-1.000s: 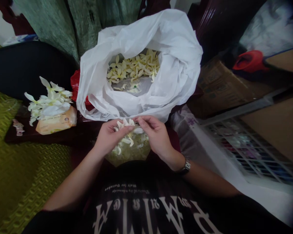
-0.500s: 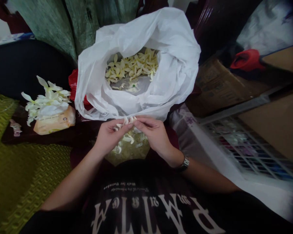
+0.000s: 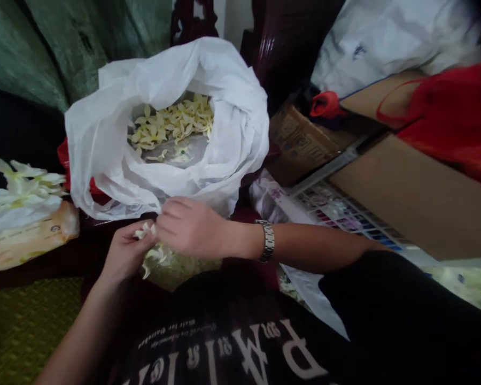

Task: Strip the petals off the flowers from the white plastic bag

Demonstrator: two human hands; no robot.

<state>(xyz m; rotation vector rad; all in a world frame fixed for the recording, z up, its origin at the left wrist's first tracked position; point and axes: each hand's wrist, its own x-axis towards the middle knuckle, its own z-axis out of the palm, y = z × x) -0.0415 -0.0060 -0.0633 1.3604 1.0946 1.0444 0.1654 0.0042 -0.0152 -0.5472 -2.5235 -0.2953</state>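
My left hand [image 3: 127, 252] is closed on a few white flower petals [image 3: 145, 231] at the fingertips. My right hand [image 3: 188, 227] lies just beside it, fingers slightly curled, with nothing visible in them, close to the lower rim of a white plastic bag [image 3: 104, 155]. Inside that bag is a heap of pale yellow petals [image 3: 170, 123]. More petals [image 3: 154, 256] lie in a clear bag [image 3: 184, 272] under my hands. Whole white flowers [image 3: 20, 198] rest on a tan packet [image 3: 36, 243] to the left.
A red plastic bag [image 3: 64, 155] shows behind the white bag. To the right are a cardboard box [image 3: 300, 144], a large red bag [image 3: 444, 117] and a white wire rack [image 3: 336, 206]. Dark polished wooden furniture [image 3: 280, 53] and a green curtain [image 3: 64, 43] stand behind.
The view has swung, so the white bag and flowers sit further left. My hands have parted slightly, and my right forearm now lies stretched across the view. My left hand still holds petals.
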